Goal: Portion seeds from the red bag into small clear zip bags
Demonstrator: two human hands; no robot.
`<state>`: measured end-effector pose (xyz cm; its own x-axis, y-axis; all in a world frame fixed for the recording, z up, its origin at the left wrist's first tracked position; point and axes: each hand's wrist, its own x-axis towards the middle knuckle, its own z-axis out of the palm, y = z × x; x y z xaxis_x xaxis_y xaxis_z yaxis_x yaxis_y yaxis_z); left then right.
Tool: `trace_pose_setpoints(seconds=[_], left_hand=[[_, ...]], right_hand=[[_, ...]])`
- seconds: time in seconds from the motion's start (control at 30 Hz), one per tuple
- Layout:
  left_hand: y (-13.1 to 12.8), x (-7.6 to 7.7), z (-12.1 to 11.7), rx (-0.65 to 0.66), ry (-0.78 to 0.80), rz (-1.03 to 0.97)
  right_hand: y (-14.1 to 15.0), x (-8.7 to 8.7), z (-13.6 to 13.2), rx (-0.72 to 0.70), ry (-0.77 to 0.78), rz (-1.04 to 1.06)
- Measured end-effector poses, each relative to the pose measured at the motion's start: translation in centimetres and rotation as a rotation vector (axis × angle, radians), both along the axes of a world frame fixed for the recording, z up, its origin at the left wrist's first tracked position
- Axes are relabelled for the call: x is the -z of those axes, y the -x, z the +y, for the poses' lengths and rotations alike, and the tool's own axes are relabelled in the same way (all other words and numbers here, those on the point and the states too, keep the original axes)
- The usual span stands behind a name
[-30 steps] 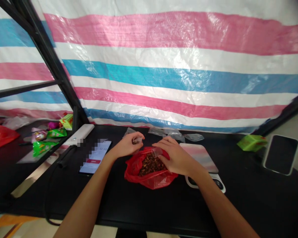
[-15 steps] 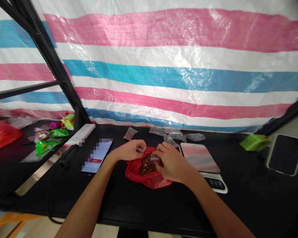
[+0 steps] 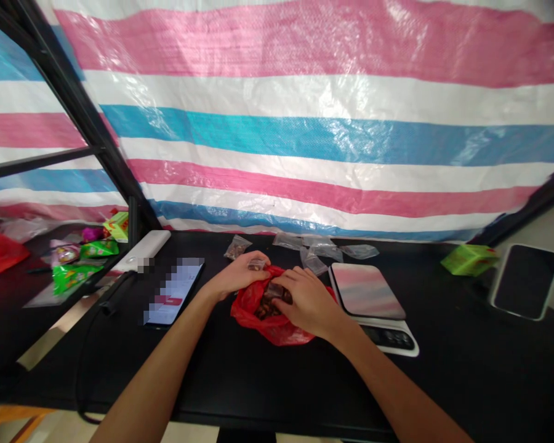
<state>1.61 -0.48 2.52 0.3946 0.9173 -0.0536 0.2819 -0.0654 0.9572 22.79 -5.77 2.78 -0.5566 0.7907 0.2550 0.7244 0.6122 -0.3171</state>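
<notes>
An open red plastic bag [image 3: 284, 335] stands on the black table, holding loose brown dried pieces [image 3: 264, 309]. At its back left rim, my left hand [image 3: 233, 277] is closed on a small clear plastic bag [image 3: 257, 264], partly hidden by the fingers. My right hand [image 3: 307, 301] reaches over the red bag from the right. Its fingers are curled round a small, shiny, see-through scoop-like thing [image 3: 275, 289], low among the brown pieces. My fingers cover most of it, so its full shape does not show.
Right of the red bag lies a kitchen scale [image 3: 369, 292]. Behind are a filled small bag [image 3: 237, 247] and several flat clear bags [image 3: 321, 248]. A lit phone [image 3: 178, 292] lies left; a green box [image 3: 469, 260] and another phone [image 3: 526, 282] stand right.
My right hand has dipped the scoop-like thing lower into the brown pieces, its fingers now covering more of it. My left hand has tilted the small clear bag flatter. The view has shifted slightly.
</notes>
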Motion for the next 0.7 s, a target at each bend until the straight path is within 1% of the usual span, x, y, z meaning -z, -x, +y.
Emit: trace_pose_setpoints(seconds=[0.1,0.2,0.27,0.33,0.43,0.5,0.57,0.63,0.7], left_hand=[[0.1,-0.1,0.4,0.033,-0.098,-0.025],[0.0,0.3,0.8,-0.003,-0.186,-0.098],[-0.2,0.6,0.9,-0.04,-0.232,-0.11],[-0.3,0.7,0.8,-0.063,-0.288,-0.061],[-0.5,0.5,0.2,-0.078,-0.405,0.122],[-0.8,0.1,-0.3,-0.068,-0.472,0.256],[-1.2,-0.2,-0.7,-0.054,-0.515,0.344],[-1.7,-0.4,-1.1,-0.053,-0.547,0.379],[-2.1,-0.5,-1.4,-0.059,-0.557,0.374]], right_hand=[[-0.3,-0.1,0.6,0.018,0.041,0.086],[-0.8,-0.5,1.0,0.004,0.084,0.184],[-1.2,-0.8,1.2,-0.001,0.115,0.265],[-1.4,-1.1,1.4,0.011,0.154,0.372],[-1.5,-1.1,1.5,0.033,0.199,0.527],[-1.4,-1.0,1.5,0.037,0.153,0.549],[-1.2,-0.8,1.5,0.027,0.054,0.491],[-1.0,-0.7,1.5,0.008,-0.028,0.41],[-1.0,-0.6,1.4,-0.004,-0.082,0.37]])
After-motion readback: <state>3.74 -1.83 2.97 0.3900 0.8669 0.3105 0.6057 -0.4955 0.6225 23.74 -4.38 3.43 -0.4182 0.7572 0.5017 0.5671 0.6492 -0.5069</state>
